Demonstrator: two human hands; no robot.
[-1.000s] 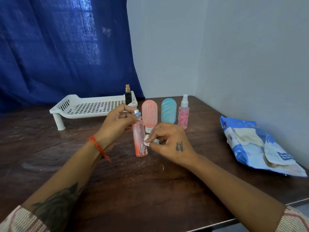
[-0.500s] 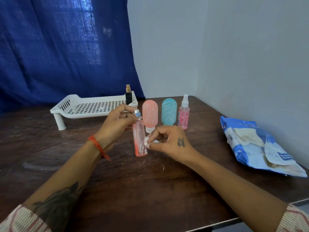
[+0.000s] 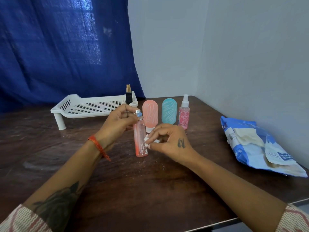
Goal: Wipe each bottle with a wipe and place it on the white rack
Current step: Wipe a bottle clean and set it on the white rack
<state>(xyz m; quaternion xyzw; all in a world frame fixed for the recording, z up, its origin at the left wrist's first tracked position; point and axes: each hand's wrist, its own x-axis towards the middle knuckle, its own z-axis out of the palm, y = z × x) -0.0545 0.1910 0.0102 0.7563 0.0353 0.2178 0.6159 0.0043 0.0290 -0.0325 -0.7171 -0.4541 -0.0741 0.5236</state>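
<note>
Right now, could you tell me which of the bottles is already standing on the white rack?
The small dark bottle with the gold cap, at the white rack's right end; the others stand on the table.

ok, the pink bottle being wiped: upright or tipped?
Upright. The pink bottle stands base-down on the table; the left hand holds its top, the right hand presses the wipe to its side.

The bottle [image 3: 141,141] held upright is clear pink with white scribbles, and its cap is silver and pale blue. The wipe [image 3: 147,141] is white. Behind stand a salmon-pink tube [image 3: 150,115] and a teal tube [image 3: 169,111], both scrawled with white, and a pink spray bottle [image 3: 184,114] with a white top. The rack [image 3: 90,107] is white, the small bottle [image 3: 128,96] on it dark (gold-capped). The table [image 3: 150,190] is dark brown, the curtain [image 3: 63,47] deep blue, the packet [image 3: 257,148] blue and white.
</note>
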